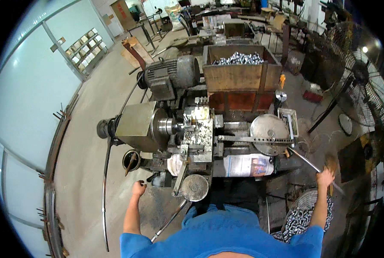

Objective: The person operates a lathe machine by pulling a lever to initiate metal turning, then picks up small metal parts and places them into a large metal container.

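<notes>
In front of me stands a small lathe with a sheet-covered headstock and a steel spindle. My right hand is wrapped round a long metal lever, which slants up to a round steel disc on the machine's right end. A drilled flat bar lies across that disc. My left hand hangs left of the machine with curled fingers; whether something small is in them I cannot make out. Nearest to it are a dark pot with a handle sticking out and a smaller disc.
Behind the lathe are an electric motor and a large bin holding many small metal parts. A round basket of similar parts sits low by my right arm. A long rod stands out at left; a fan is at right.
</notes>
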`<state>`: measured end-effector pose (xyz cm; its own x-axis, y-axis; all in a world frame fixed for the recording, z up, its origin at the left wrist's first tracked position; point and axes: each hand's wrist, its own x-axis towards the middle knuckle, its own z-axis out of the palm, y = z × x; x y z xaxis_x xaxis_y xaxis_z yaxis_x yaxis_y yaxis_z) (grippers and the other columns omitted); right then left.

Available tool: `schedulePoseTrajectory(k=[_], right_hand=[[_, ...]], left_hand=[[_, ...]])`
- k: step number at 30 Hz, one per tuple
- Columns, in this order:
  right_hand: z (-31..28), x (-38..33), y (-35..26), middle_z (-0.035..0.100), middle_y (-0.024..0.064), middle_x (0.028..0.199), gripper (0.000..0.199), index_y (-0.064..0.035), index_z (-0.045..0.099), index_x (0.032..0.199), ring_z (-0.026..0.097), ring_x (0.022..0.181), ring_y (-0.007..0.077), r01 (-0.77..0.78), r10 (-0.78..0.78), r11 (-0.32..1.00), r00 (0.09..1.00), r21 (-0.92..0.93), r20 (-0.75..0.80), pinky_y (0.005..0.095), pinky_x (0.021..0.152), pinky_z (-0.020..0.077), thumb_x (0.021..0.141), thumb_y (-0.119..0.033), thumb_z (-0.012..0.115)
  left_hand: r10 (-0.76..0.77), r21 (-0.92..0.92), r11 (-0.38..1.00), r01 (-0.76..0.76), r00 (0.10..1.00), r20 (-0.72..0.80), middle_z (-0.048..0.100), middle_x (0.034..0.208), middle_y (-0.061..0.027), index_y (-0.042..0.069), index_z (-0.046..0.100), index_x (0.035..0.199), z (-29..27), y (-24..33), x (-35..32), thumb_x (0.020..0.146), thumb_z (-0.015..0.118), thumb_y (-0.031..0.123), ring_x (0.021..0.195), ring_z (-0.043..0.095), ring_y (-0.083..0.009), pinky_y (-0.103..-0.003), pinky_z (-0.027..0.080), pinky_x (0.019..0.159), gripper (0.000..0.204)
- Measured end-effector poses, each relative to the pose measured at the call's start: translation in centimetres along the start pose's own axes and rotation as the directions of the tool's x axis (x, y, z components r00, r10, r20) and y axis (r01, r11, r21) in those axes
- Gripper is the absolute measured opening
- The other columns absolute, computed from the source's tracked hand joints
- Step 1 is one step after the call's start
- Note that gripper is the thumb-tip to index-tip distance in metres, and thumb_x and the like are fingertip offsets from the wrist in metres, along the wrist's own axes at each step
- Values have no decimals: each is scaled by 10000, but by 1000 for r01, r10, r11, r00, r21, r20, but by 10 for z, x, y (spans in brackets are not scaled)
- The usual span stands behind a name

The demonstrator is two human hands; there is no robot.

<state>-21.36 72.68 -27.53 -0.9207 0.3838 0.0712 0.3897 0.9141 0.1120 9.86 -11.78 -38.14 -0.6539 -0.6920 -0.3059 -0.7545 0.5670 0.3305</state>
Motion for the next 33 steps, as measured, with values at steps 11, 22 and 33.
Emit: schedulePoseTrajectory(k=[11, 22, 33], right_hand=[[-16, -26, -93, 301, 196, 1379, 840, -18, 338, 1302, 192, 1331, 312, 106, -55, 972, 971, 212, -231, 435, 1094, 134, 546, -171, 668], [-63, -21, -121, 399, 214, 1308, 604, -35, 536, 1149, 328, 1240, 358, 282, -191, 885, 945, 370, -264, 438, 1036, 257, 559, -146, 611], [-218, -145, -381, 606, 134, 984, 414, -26, 615, 921, 541, 973, 307, 899, -740, -155, 169, 409, -651, 385, 853, 443, 517, -115, 623]], left_hand=[[73, 390, 919, -63, 997, -11, 645, 925, -147, 64, 612, 969, 41, 75, 19, 805, 532, 427, 884, 614, -305, -414, 490, 750, 406], [178, 402, 905, -142, 983, -52, 638, 886, -150, 83, 591, 935, 68, 43, 29, 760, 544, 267, 825, 624, -321, -424, 494, 710, 258], [0, -325, 946, 8, 1000, 25, 648, 832, -195, 38, 603, 1065, -47, 9, 2, 762, 628, 234, 737, 646, -278, -368, 491, 660, 361]])
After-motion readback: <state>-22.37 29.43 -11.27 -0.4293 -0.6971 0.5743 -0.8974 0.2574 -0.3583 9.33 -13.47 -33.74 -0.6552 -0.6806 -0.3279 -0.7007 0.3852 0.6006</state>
